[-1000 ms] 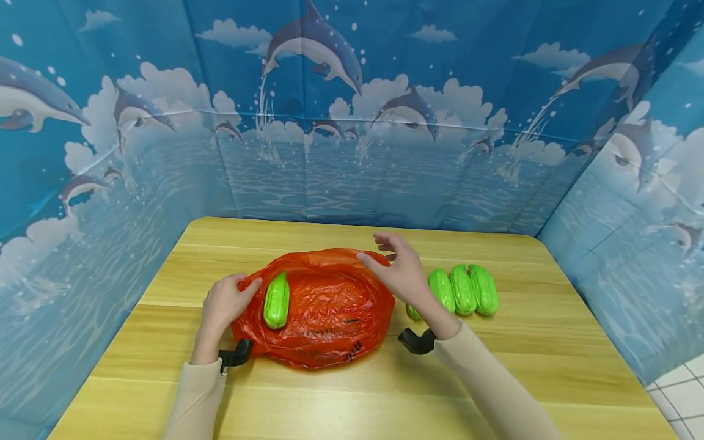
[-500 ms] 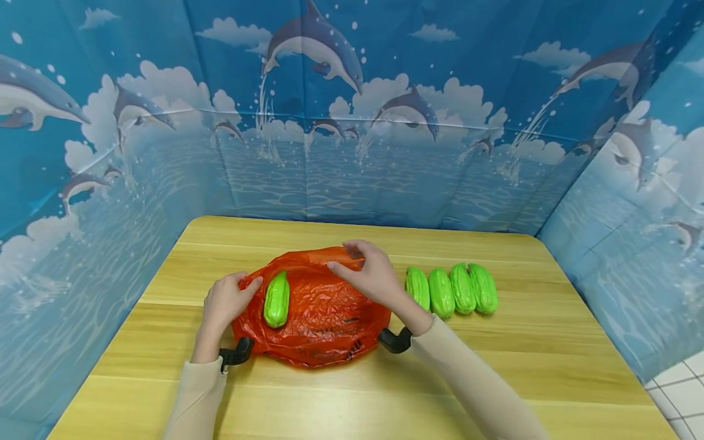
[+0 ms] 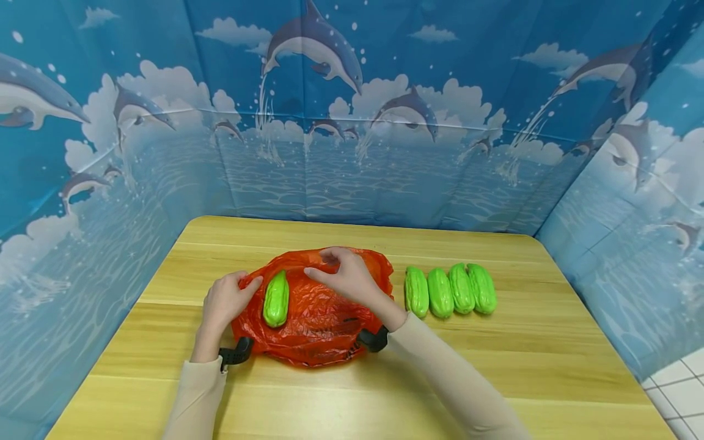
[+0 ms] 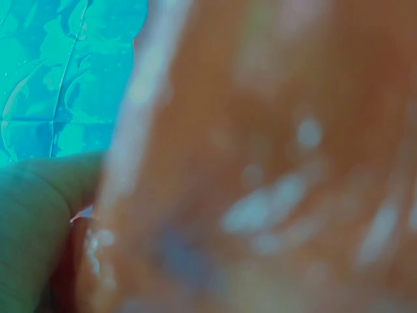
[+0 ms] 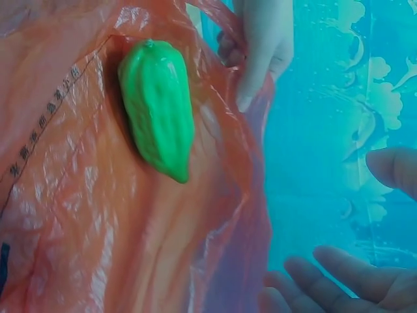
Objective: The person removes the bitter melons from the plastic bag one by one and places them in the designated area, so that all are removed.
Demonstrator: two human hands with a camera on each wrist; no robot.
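Note:
A red plastic bag (image 3: 319,311) lies spread on the table with its mouth held up at the left. My left hand (image 3: 225,300) pinches the bag's left rim between thumb and fingers; the right wrist view also shows this left hand (image 5: 264,42) on the film. One glossy, ribbed green bitter melon (image 3: 276,299) rests on the bag near that rim. Above the bag's middle, to the right of the melon, is my right hand (image 3: 352,278), holding nothing, thumb and fingers spread apart. Blurred bag film (image 4: 260,169) fills most of the left wrist view.
To the right of the bag, several more green bitter melons (image 3: 440,293) lie side by side in a row. The wooden table (image 3: 528,366) ends at a dolphin-printed curtain (image 3: 330,171) at the back and sides.
My right hand has moved left, from the bag's right rim to over its middle, uncovering the nearest melon of the row. The left hand and the melon on the bag have stayed put.

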